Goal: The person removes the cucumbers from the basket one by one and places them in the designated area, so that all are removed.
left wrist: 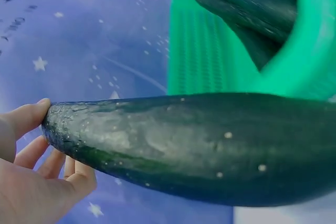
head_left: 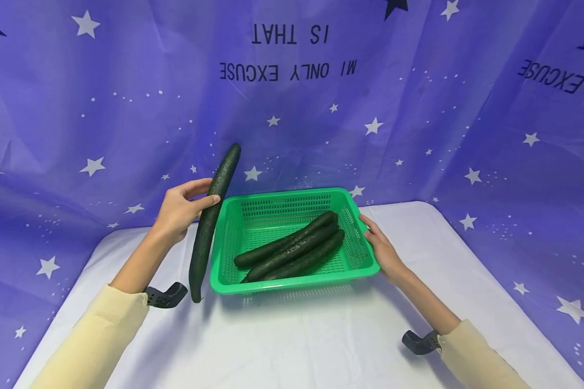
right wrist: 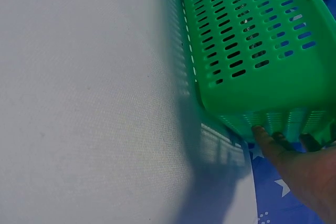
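The head view looks forward and down from above the near side of the green basket [head_left: 292, 283], far enough back to show its full outline and the purple cloth [head_left: 297, 124] behind it. The left wrist view, left of the basket, faces a cucumber [left wrist: 194, 148] at very close range, the basket beyond. The right wrist view looks closely at the basket's outer wall. All three share the basket; head and left wrist also share that cucumber.

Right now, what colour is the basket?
Bright green; the basket shows best in the head view.
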Demonstrator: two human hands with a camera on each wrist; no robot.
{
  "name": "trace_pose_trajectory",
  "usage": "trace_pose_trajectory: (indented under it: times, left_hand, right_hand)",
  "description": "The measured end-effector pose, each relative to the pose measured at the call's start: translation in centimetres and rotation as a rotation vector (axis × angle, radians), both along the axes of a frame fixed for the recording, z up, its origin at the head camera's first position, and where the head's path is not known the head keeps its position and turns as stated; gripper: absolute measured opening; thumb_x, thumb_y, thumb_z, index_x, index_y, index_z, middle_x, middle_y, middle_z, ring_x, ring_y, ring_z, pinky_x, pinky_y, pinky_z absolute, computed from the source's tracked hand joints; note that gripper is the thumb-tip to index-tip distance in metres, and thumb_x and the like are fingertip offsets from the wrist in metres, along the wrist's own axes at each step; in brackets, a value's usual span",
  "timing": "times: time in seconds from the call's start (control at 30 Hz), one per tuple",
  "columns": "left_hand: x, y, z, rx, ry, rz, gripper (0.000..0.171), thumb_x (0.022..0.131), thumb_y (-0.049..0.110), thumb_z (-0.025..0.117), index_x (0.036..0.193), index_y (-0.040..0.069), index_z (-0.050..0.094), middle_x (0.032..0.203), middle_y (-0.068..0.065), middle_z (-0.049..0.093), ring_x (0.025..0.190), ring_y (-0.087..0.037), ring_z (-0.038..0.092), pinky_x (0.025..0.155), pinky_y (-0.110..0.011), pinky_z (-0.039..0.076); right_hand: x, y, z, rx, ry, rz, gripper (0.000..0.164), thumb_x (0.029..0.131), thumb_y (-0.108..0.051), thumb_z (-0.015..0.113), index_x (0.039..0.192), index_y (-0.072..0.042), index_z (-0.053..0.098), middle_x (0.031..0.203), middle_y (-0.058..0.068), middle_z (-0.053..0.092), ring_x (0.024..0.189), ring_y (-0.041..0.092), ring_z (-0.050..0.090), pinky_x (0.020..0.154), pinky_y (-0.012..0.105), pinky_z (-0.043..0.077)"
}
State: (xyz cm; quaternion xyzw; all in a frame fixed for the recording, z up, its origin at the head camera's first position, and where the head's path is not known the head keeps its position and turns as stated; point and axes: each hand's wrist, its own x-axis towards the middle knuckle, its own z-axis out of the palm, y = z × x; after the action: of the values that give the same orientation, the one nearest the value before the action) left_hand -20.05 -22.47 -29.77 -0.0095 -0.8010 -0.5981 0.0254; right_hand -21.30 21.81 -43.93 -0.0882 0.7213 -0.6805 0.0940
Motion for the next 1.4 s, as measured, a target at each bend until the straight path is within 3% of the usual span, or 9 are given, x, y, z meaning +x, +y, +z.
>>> trace_pose_trajectory:
  times: [0.2,0.4,0.73,1.1,1.27,1.4]
  left_hand:
    - [1.3,-2.4,-2.6,-0.020,-0.044,0.064,0.065,0.094,0.024,0.073,0.150,0.004,0.045,0.142,-0.020,0.050,0.096,-0.003,0.061,0.076,-0.021,0.055]
    - [2.6,-4.1,-4.9,0.010,-0.097,0.105,0.066,0.096,0.023,0.071,0.151,0.001,0.041,0.144,-0.023,0.045,0.088,-0.001,0.063,0.073,-0.025,0.057]
    - [4.3,-6.0,-9.1,0.013,-0.182,0.112,0.066,0.098,0.020,0.068,0.151,-0.004,0.037,0.146,-0.029,0.041,0.086,0.000,0.063,0.073,-0.027,0.058]
    - [4.9,-7.2,-13.1,-0.019,-0.291,0.166,0.066,0.097,0.023,0.069,0.148,-0.006,0.038,0.138,-0.026,0.049,0.077,-0.001,0.061,0.063,-0.025,0.054]
    - [4.9,-7.6,-14.0,-0.044,-0.321,0.196,0.065,0.096,0.022,0.069,0.147,-0.007,0.039,0.124,-0.016,0.058,0.072,-0.002,0.059,0.060,-0.023,0.053]
    - [4.9,-7.9,-14.5,-0.071,-0.329,0.210,0.067,0.096,0.024,0.069,0.146,-0.009,0.039,0.124,-0.019,0.058,0.071,-0.002,0.057,0.059,-0.022,0.051]
  right_hand:
    - [0.1,0.0,0.1,-0.002,0.002,0.010,0.052,0.112,-0.024,0.024,0.162,-0.022,0.012,0.156,0.020,0.024,0.121,0.038,0.046,0.084,0.031,0.052]
    - [0.1,0.0,0.1,0.005,0.004,0.012,0.052,0.112,-0.024,0.024,0.162,-0.022,0.012,0.157,0.020,0.022,0.124,0.040,0.043,0.085,0.030,0.051]
    - [0.2,0.0,0.1,-0.004,-0.004,0.007,0.052,0.112,-0.024,0.023,0.162,-0.022,0.012,0.158,0.019,0.021,0.125,0.040,0.042,0.085,0.029,0.051]
    - [0.2,0.1,0.1,-0.003,0.002,0.004,0.052,0.112,-0.024,0.023,0.162,-0.022,0.012,0.158,0.019,0.021,0.125,0.037,0.043,0.086,0.028,0.051]
    - [0.1,0.0,0.1,-0.015,0.002,0.010,0.052,0.112,-0.023,0.023,0.162,-0.021,0.012,0.158,0.019,0.021,0.126,0.039,0.041,0.087,0.029,0.051]
    - [0.0,0.0,0.1,-0.016,0.003,0.011,0.052,0.111,-0.022,0.023,0.162,-0.021,0.012,0.159,0.018,0.020,0.129,0.039,0.039,0.088,0.028,0.050]
